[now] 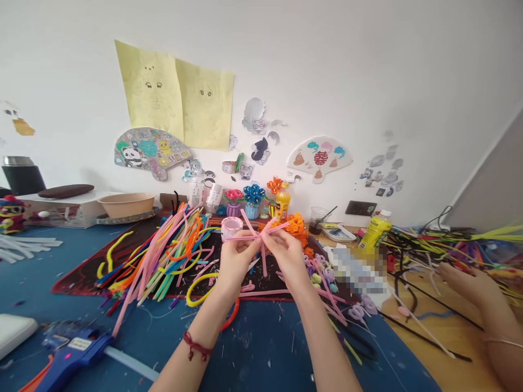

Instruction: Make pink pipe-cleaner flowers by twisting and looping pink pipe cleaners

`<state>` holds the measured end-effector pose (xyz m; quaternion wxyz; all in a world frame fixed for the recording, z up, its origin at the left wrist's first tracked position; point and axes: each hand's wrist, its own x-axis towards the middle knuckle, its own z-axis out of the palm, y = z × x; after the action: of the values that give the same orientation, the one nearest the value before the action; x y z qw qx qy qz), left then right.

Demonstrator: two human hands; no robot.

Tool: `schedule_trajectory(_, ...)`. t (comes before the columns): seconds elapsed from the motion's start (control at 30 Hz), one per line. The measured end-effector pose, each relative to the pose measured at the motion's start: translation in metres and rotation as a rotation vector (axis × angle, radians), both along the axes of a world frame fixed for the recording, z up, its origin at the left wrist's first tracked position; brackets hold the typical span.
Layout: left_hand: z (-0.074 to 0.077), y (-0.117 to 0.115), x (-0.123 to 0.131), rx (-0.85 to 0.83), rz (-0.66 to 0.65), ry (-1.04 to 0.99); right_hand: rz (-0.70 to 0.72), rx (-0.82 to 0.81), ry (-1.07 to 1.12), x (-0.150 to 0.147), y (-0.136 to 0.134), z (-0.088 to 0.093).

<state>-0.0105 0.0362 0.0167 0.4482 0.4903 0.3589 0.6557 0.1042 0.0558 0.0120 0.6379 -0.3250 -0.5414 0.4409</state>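
Several pink pipe cleaners (264,264) cross at one centre in a star shape, held up over the dark mat. My left hand (237,260), with a dark red cord bracelet at the wrist, pinches them from the left. From the other side my right hand (285,251) pinches the same crossing close to its middle. Just behind my left hand stands a small pink cup (231,224). To the left lies a big bundle of coloured pipe cleaners (163,256). Lilac and pink pipe cleaner pieces (327,272) lie right of my right hand.
A blue glue gun (77,354) with a glue stick lies at the front left. Pipe cleaner flowers (254,196) and a yellow bottle (283,202) stand at the back. Another person's hand (469,283) is over the wooden table at right, near a green-yellow bottle (376,230).
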Motion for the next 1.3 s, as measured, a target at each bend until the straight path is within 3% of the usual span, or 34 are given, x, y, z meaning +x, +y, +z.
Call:
schedule_trajectory(0.17, 0.003, -0.003, 0.000, -0.012, -0.018, 0.060, -0.043, 0.030, 0.068, 0.000, 0.000, -0.001)
schedule_trajectory(0.3, 0.003, -0.004, 0.001, 0.000, 0.010, 0.000, 0.018, -0.062, 0.161, 0.002, -0.002, 0.000)
schedule_trajectory(0.53, 0.002, -0.004, -0.003, 0.038, 0.079, 0.043, 0.119, -0.128, 0.015, 0.007, -0.004, 0.001)
schedule_trajectory(0.8, -0.001, 0.004, -0.010, 0.071, 0.085, 0.314, 0.051, -0.015, -0.220, 0.013, 0.003, -0.004)
schedule_trajectory(0.93, -0.002, 0.003, -0.011, 0.122, 0.203, 0.510, -0.048, 0.057, -0.360, 0.019, 0.009, -0.009)
schedule_trajectory(1.03, -0.003, 0.002, -0.010, 0.167, 0.286, 0.607, 0.001, 0.068, -0.343, 0.020, 0.011, -0.011)
schedule_trajectory(1.3, -0.005, 0.006, -0.008, 0.136, 0.229, 0.329, 0.091, 0.023, -0.219, 0.013, 0.008, -0.012)
